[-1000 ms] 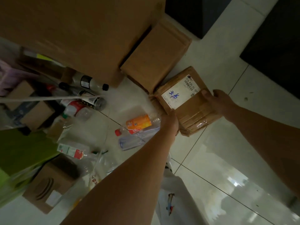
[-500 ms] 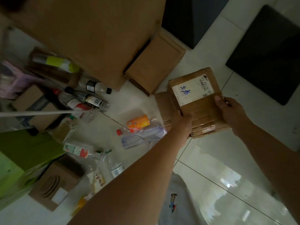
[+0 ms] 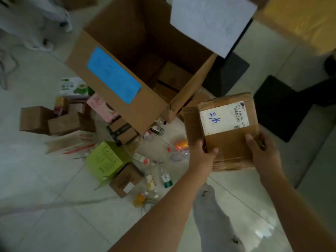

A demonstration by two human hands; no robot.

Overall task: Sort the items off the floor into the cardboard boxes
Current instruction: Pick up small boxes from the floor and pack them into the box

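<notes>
A stack of flattened cardboard (image 3: 231, 140) with a white shipping label on top hangs above the tiled floor, right of centre. My left hand (image 3: 204, 153) grips its near left corner, thumb on top. My right hand (image 3: 261, 151) grips its near right edge. Up and to the left stands a large open cardboard box (image 3: 116, 99) with a blue label on its side; smaller brown boxes lie inside it. Bottles (image 3: 166, 179), a green carton (image 3: 105, 159) and small brown boxes (image 3: 125, 179) lie scattered on the floor to the left.
A second box with a white sheet (image 3: 212, 22) on its flap stands behind the large one. More small cartons (image 3: 60, 122) sit at the left. Dark mats (image 3: 280, 108) lie on the floor at the right. My trouser leg (image 3: 214, 220) is below the stack.
Both hands have lifted the cardboard stack off the floor and gripped it more firmly. The view has risen and pulled back, so the open top of the large box now shows.
</notes>
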